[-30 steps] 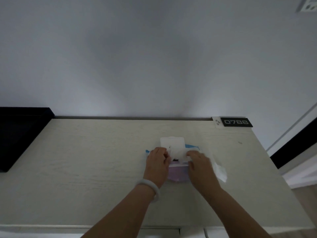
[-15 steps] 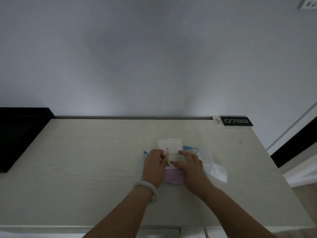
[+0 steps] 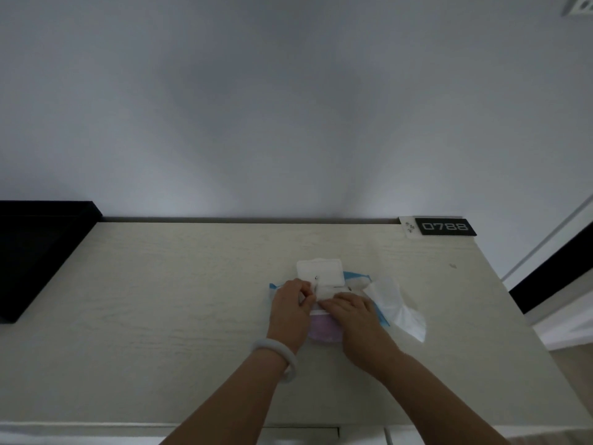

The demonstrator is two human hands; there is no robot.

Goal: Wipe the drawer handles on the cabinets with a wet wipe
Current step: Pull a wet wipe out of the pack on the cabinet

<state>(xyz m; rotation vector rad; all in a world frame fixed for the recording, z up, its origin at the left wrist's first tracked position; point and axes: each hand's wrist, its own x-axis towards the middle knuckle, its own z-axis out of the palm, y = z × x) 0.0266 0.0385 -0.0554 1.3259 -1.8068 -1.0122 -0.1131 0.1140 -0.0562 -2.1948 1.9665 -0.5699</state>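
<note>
Left hand (image 3: 290, 305): curled, steadying wipe pack (image 3: 322, 329).
Right hand (image 3: 351, 311): flat, pressing pack's opening; flip lid (image 3: 319, 272) up.
Pulled wipe (image 3: 398, 305): right, loose.
Risk: drying out.

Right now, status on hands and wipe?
Both hands on wipe pack, lid open. Pulled wipe lies loose, right of pack. Nothing obstructing.

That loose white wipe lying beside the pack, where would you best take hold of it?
Probably the loose wipe at its raised, crumpled far end, pinched from above and from the right. It lies on the cabinet top right of the wipe pack, clear of the right hand, so that side is open.
</note>
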